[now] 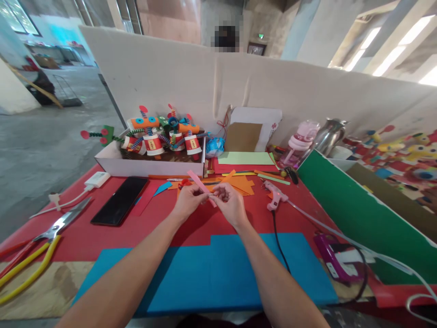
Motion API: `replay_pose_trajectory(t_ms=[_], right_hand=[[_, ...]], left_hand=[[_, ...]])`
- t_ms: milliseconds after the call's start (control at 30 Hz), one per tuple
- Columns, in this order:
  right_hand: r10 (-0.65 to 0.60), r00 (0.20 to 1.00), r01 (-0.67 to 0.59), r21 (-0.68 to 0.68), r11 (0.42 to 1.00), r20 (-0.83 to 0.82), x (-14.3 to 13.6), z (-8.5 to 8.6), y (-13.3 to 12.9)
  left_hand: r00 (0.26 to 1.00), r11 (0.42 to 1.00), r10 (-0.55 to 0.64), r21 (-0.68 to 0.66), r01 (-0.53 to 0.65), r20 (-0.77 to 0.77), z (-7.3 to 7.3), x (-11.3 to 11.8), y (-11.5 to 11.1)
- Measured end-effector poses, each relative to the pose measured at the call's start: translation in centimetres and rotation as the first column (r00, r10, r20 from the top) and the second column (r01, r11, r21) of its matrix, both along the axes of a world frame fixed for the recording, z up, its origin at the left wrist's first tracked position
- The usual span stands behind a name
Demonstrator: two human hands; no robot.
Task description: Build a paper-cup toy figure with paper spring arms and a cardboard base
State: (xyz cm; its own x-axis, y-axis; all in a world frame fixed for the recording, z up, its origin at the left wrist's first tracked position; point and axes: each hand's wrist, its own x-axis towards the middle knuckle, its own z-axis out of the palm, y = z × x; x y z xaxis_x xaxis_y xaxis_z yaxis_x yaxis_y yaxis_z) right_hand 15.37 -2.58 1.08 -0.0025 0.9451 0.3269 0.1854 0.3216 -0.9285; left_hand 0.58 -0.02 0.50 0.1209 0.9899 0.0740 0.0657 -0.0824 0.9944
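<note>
A narrow pink paper strip (198, 181) slants between my two hands above the red table covering. My left hand (190, 200) pinches it between thumb and fingers. My right hand (229, 203) has its fingertips closed on the same strip, close to the left thumb. Orange paper pieces (246, 183) lie just behind the hands. One orange strip rises near my right fingers; whether it is held I cannot tell. Left of the hands are a blue paper piece (162, 188) and a red paper strip (145, 200).
At left lie a black phone (119, 200), large shears (54, 230) and a white charger (97, 179). A white box (150, 169) holds paper-cup figures. To the right are a pink glue gun (275, 193) with its cord, a purple device (336, 259) and a green-sided box (368, 214). Blue sheets (218, 273) lie in front.
</note>
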Motion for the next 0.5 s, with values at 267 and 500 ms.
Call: replay_pose_trajectory(t_ms=[267, 500], right_hand=[[0.054, 0.999, -0.054, 0.001, 0.999, -0.003, 0.09, 0.24, -0.07], [0.096, 0.995, -0.096, -0.003, 0.995, 0.006, 0.31, -0.11, 0.16]], left_hand=[[0.994, 0.993, -0.112, -0.037, 0.112, 0.013, 0.63, -0.43, -0.04], [0.991, 0.991, -0.131, -0.028, 0.131, 0.010, 0.61, -0.46, 0.00]])
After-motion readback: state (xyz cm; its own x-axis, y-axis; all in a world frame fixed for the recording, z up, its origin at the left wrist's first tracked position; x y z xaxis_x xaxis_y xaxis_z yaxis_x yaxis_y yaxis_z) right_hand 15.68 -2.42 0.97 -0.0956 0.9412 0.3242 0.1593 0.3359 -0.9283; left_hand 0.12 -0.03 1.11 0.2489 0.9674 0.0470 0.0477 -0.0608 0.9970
